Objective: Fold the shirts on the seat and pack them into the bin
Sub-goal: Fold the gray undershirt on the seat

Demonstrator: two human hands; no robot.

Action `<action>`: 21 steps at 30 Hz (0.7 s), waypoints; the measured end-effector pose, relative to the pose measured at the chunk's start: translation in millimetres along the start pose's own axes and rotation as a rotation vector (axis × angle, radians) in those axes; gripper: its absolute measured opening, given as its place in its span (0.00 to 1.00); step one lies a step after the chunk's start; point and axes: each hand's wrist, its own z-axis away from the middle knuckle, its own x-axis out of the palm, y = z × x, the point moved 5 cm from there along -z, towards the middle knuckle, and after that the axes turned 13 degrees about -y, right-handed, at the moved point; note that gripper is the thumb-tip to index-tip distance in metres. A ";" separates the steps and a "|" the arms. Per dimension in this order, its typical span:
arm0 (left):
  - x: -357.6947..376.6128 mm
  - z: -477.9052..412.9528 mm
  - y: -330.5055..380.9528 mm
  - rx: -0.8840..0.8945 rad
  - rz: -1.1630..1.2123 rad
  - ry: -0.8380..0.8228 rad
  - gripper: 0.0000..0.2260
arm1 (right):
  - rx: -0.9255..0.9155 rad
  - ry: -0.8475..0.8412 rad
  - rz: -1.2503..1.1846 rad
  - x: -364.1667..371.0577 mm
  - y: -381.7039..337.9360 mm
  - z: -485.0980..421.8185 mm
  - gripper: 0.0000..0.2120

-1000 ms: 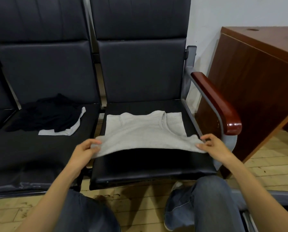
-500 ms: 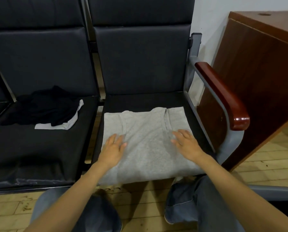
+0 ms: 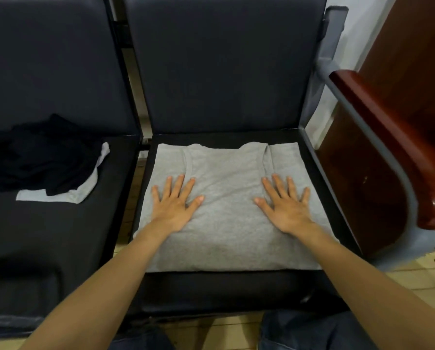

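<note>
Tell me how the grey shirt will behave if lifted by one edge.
Probably floppy: the grey shirt is thin knit, wrinkling softly between the left hand and right hand, so it would likely sag and unfold. It looks light. On the smooth seat it may slide when pushed.

The left arm [image 3: 105, 286] and the right arm [image 3: 363, 281] are bare all the way to the edge of the view. The left grip [image 3: 173, 208] and the right grip [image 3: 287, 210] are bare too, each with five fingers [image 3: 180, 184] showing. Dark blue jeans [image 3: 299, 334], a bit faded, show at the bottom.
</note>
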 end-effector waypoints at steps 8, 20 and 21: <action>-11.3 49.5 -21.0 -0.003 0.224 0.167 0.33 | -0.284 0.211 -0.035 -26.4 -87.5 1.1 0.27; 59.7 80.3 3.5 0.370 -0.211 0.273 0.28 | -0.238 -0.017 0.095 -34.0 -201.2 -101.2 0.28; 61.0 80.1 2.7 0.371 -0.212 0.285 0.28 | -0.236 -0.005 0.093 -33.8 -200.9 -103.7 0.28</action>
